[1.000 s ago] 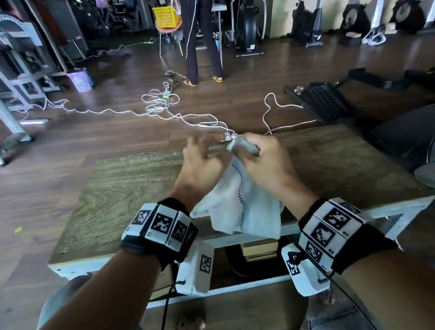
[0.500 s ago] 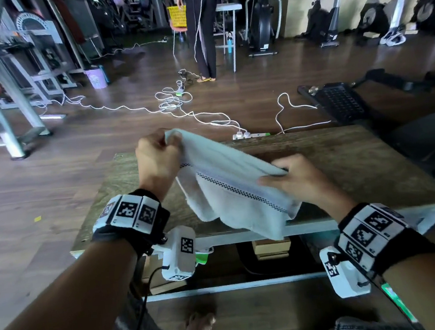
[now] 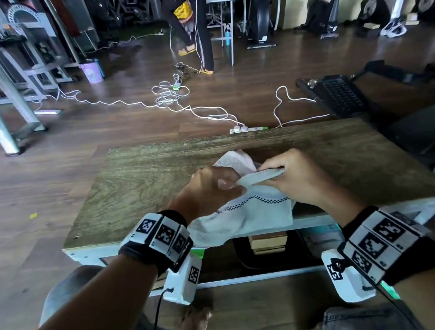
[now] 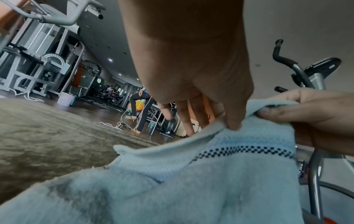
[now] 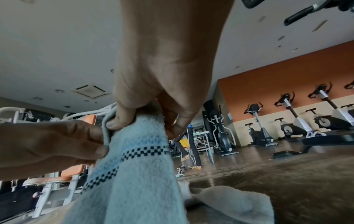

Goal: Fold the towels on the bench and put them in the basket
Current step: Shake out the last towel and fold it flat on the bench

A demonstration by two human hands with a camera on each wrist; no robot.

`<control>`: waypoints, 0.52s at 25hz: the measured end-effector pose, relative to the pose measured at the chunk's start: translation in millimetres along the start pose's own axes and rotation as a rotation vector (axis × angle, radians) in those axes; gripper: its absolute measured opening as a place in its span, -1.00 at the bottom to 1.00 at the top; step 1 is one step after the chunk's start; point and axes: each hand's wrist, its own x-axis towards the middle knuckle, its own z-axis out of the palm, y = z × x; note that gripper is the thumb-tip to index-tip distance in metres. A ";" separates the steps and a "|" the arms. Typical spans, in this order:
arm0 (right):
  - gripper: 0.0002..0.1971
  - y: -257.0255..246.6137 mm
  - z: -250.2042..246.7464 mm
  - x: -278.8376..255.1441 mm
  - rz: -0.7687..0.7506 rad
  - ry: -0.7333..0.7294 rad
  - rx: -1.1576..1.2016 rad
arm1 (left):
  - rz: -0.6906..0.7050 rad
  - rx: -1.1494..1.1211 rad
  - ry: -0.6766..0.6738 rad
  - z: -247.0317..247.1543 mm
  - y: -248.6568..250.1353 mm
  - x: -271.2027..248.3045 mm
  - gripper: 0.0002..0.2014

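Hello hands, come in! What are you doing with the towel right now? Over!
Left hand and right hand both pinching the towel edge. Towel half draped on the bench, not folded yet. Nothing in the way. Over.

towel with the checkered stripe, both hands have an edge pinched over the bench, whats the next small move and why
Probably lower the pinched edge and lay it flat. The left hand and right hand pinch one edge of the towel close together, while its lower part sags over the front edge of the bench, so the fold isn't set down yet.
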 end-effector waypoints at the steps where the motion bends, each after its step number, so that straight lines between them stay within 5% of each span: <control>1: -0.88 -0.4 -4.6 -3.3 0.022 -0.011 0.005 | -0.005 -0.008 0.018 2.1 -2.1 0.2 -0.93; 4: -0.62 6.9 -16.2 -13.7 0.122 0.003 0.020 | 0.005 -0.015 0.112 3.2 -9.8 1.1 -0.85; 8: -0.45 25.8 -17.6 -21.1 0.303 0.246 -0.024 | -0.077 0.074 0.012 -5.1 -31.5 1.3 -0.71; 10: -0.51 43.9 -15.9 -19.4 0.421 0.360 -0.081 | -0.211 0.102 -0.018 -13.2 -49.9 2.2 -0.68; 13: -0.81 68.8 -3.6 -13.0 0.473 0.330 -0.185 | -0.301 0.075 -0.067 -15.9 -65.4 5.3 -0.69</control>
